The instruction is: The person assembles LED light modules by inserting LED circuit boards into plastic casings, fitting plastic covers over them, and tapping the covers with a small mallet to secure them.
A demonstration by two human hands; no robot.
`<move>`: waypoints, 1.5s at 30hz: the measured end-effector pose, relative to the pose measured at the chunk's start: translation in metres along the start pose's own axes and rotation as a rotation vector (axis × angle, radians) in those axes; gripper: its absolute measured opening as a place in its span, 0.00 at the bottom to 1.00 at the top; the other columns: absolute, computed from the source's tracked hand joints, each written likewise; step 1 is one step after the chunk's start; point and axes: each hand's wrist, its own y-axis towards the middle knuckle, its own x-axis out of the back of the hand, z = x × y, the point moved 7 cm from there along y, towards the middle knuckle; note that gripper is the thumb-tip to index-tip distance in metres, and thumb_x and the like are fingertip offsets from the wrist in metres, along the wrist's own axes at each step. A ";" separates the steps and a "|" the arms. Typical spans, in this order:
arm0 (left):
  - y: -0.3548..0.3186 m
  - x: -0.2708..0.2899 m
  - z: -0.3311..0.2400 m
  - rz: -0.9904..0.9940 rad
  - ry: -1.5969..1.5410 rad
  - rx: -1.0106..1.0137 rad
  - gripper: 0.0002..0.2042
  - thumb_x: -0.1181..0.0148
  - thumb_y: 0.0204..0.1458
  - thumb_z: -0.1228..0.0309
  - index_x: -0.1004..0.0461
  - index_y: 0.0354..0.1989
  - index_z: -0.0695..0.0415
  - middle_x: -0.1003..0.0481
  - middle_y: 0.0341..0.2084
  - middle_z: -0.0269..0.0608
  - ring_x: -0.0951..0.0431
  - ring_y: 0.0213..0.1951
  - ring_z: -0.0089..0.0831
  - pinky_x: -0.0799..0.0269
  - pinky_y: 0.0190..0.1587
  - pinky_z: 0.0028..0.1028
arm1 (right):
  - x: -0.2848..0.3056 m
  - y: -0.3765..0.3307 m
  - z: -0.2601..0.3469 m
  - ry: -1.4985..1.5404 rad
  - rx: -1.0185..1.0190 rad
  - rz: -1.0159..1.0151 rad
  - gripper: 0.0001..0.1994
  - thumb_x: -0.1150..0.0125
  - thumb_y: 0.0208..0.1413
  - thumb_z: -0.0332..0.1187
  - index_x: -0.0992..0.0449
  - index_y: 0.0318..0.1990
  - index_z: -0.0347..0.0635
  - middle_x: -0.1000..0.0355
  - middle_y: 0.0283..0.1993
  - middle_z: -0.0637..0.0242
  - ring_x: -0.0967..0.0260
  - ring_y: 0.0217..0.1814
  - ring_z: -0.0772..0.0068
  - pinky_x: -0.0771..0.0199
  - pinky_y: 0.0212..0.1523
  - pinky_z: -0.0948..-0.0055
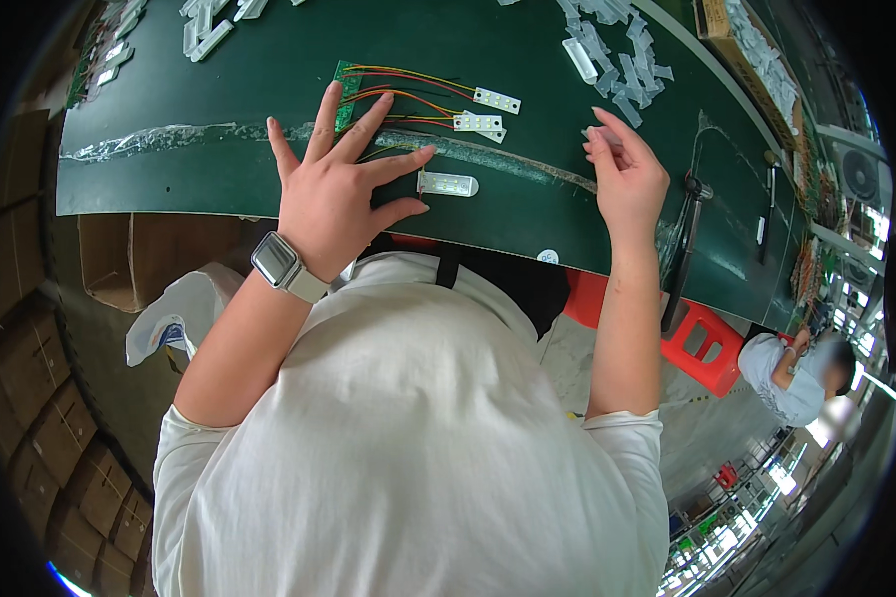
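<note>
My left hand (334, 189) lies with its fingers spread, palm down, over the near end of a green circuit board (345, 82). Red, yellow and black wires run right from the board to small white LED boards (497, 99), one of them overlapping another (478, 122). Just right of the left thumb, another LED board sits in a clear plastic cover (448, 184). Apart from these, my right hand (629, 184) hovers over the table at the right, thumb and fingers pinched together. A pale bit shows at its fingertips, too small to make out.
Loose clear plastic covers (632, 70) lie in a pile at the far right; more (207, 35) lie far left. A black-handled tool (685, 244) rests near the right edge of the green table (209, 189). A box of pale parts (757, 65) stands beyond. Red stools (702, 348) are below.
</note>
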 end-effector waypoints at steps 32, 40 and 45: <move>-0.001 -0.002 0.003 -0.080 0.008 -0.047 0.28 0.23 0.42 0.43 0.17 0.57 0.18 0.38 0.77 0.22 0.53 0.81 0.50 0.66 0.68 0.86 | 0.053 -0.009 -0.010 -0.564 -0.087 0.117 0.11 0.23 0.56 0.37 0.12 0.44 0.45 0.18 0.48 0.67 0.23 0.53 0.61 0.23 0.54 0.64; -0.001 -0.002 0.003 -0.079 0.010 -0.044 0.29 0.22 0.41 0.44 0.18 0.58 0.17 0.38 0.77 0.22 0.53 0.81 0.50 0.66 0.67 0.86 | -0.021 -0.037 0.075 -0.345 0.240 0.158 0.12 0.19 0.47 0.31 0.11 0.41 0.45 0.19 0.44 0.70 0.26 0.51 0.62 0.24 0.52 0.64; -0.001 -0.001 0.003 -0.085 0.018 -0.051 0.29 0.22 0.41 0.43 0.18 0.57 0.16 0.37 0.77 0.21 0.52 0.81 0.50 0.65 0.67 0.87 | -0.066 -0.049 0.100 -0.188 0.332 0.249 0.13 0.18 0.43 0.31 0.12 0.39 0.46 0.21 0.43 0.73 0.28 0.50 0.63 0.25 0.50 0.63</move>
